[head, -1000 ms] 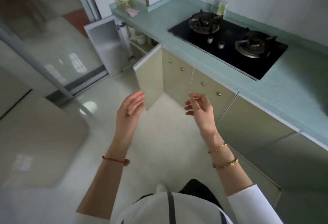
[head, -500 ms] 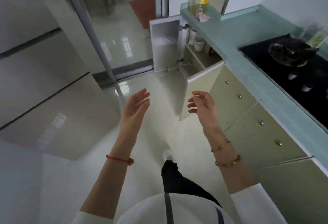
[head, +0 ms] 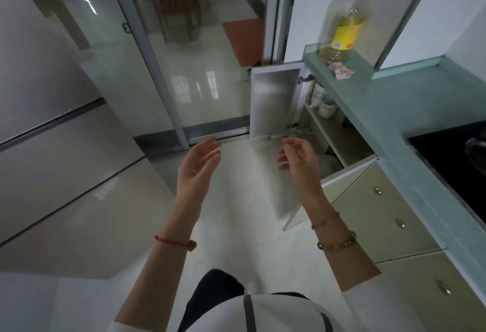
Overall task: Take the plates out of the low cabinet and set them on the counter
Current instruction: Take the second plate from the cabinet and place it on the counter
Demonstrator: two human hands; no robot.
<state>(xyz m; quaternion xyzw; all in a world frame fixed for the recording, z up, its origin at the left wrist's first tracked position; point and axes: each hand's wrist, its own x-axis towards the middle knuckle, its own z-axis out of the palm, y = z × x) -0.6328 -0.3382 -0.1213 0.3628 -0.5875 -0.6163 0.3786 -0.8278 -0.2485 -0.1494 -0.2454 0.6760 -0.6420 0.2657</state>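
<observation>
The low cabinet (head: pixel 334 132) stands open under the pale green counter (head: pixel 410 110), with both doors swung out. White cups or jars (head: pixel 324 103) sit on its upper shelf, and a pale rounded stack that may be plates (head: pixel 332 164) shows dimly on the lower level. My left hand (head: pixel 197 171) and my right hand (head: pixel 299 166) are raised over the floor in front of the cabinet, palms facing each other, fingers apart, holding nothing. Neither hand touches the cabinet.
The near cabinet door (head: pixel 310 195) juts into the floor space just right of my right wrist; the far door (head: pixel 274 100) stands open by a glass sliding door (head: pixel 184 68). An oil bottle (head: pixel 344 24) and a black hob (head: pixel 452 163) are on the counter. Drawers (head: pixel 384 213) line the right.
The view has swung left and closer to the open cabinet, so the hob has slid to the right edge. Both hands stay raised and empty, a little wider apart.
</observation>
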